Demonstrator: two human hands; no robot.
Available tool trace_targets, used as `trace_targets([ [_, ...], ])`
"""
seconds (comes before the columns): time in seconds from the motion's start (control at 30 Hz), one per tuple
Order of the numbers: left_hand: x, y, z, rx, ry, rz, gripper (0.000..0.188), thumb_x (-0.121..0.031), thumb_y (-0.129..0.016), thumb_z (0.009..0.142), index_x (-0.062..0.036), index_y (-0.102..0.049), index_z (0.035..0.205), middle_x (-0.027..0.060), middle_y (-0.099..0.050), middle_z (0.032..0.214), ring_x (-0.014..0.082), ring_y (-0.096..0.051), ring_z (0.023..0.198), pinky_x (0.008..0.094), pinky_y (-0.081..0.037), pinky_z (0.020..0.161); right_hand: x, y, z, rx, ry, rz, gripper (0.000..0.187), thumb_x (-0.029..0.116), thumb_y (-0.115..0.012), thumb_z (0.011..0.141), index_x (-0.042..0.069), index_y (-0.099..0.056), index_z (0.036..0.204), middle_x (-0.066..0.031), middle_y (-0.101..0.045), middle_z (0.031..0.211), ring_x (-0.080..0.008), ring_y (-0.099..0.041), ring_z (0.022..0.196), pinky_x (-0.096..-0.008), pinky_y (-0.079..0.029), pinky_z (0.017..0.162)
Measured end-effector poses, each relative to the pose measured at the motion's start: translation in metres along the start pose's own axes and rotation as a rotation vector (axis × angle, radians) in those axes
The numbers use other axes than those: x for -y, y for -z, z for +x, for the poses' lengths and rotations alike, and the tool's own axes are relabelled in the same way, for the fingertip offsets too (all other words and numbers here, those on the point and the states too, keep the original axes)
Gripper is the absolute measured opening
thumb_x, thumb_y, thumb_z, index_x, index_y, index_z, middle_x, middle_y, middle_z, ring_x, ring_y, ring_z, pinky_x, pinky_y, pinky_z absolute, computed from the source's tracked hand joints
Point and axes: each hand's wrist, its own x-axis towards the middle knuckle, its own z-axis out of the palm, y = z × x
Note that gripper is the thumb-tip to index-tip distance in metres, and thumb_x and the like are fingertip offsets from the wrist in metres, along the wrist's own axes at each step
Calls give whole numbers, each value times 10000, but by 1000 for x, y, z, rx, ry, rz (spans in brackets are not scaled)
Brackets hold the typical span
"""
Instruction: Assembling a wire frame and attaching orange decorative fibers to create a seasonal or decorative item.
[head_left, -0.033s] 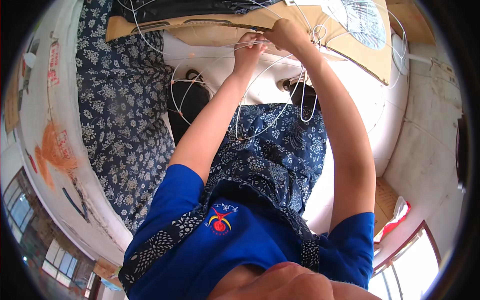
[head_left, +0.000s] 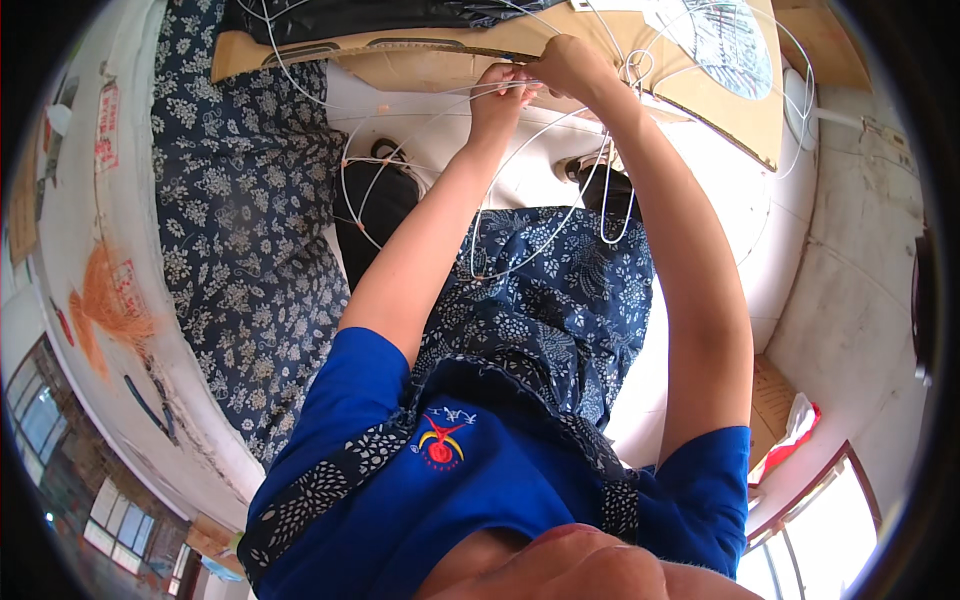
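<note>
Both hands meet at the near edge of a cardboard sheet, gripping a white wire frame (head_left: 474, 238) made of thin bent loops. My left hand (head_left: 497, 98) has its fingers curled round several wires that run together. Directly right of it, my right hand (head_left: 573, 70) is closed, pinching the same wires with its back turned up. Its fingertips and the exact spot they press are hidden. Wire loops hang below the hands over my apron (head_left: 550, 320), and others spread left and right. Small copper-coloured joints dot the wire.
The cardboard sheet (head_left: 450, 45) bears a dark plastic bag (head_left: 390, 20) and a clear patterned disc (head_left: 735, 50). Flowered dark-blue cloth (head_left: 240, 220) drapes at the left. My shoes stand on the pale floor below the wires. A cardboard box (head_left: 770, 405) sits at the right.
</note>
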Motion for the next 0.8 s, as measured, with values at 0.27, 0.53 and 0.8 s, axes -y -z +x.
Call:
trace_targets([
  [0.27, -2, -6, -6, -66, 40, -133, 97, -99, -560, 904, -14, -546, 949, 59, -619, 857, 132, -616, 727, 245, -503, 628, -6, 1, -12, 50, -8, 302, 304, 337, -684, 731, 44, -675, 651, -47, -591, 564, -137, -550, 508, -270, -454, 530],
  [0.53, -13, 9, -28, 53, 205, -146, 200, -167, -542, 920, -10, -566, 1042, 73, -629, 926, 135, -626, 704, 240, -502, 621, -12, -23, -60, -199, 70, 868, 153, 151, -680, 807, 44, -692, 914, -26, -679, 707, -39, -598, 630, -195, -469, 561],
  [0.8, -17, 12, -32, 152, 207, -355, 179, -170, -538, 910, -36, -635, 977, 38, -653, 862, 118, -618, 752, 260, -504, 730, -16, -46, -91, -483, 240, 411, 146, 224, -677, 797, 161, -695, 928, -76, -664, 714, -218, -644, 588, -304, -489, 528],
])
